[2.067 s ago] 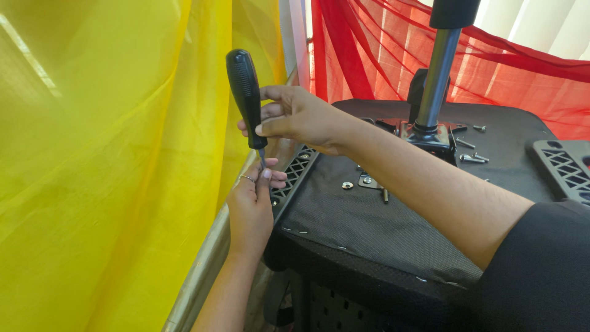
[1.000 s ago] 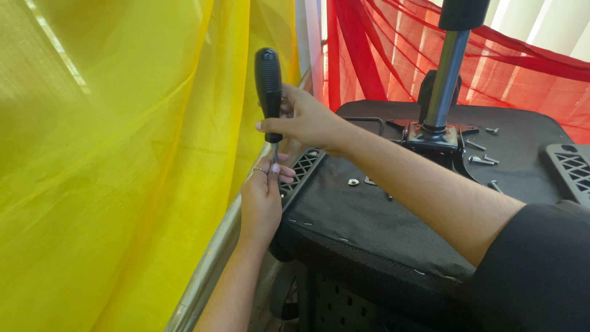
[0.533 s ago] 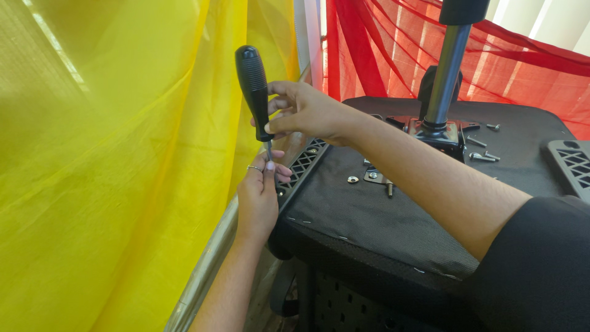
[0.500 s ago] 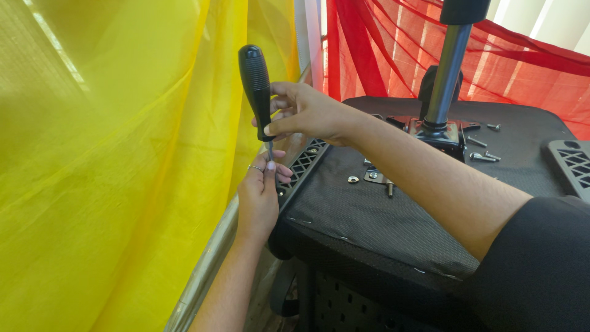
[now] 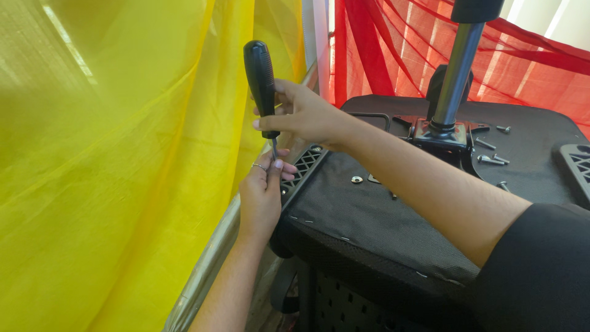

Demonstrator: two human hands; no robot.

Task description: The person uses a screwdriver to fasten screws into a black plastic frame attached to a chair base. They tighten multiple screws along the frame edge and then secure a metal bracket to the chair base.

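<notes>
Yellow curtain (image 5: 110,166) fills the left, red curtain (image 5: 528,67) the back; an upturned black chair seat (image 5: 381,221) with metal post (image 5: 455,80) sits centre. Head view: right hand (image 5: 304,117) crosses over, grip closed around black screwdriver (image 5: 261,80), held upright at the seat's left edge. Left hand (image 5: 261,197) below, fingertips pinched at the shaft tip by a black slotted bracket (image 5: 301,169). Loose screws (image 5: 491,154) lie near the post.
</notes>
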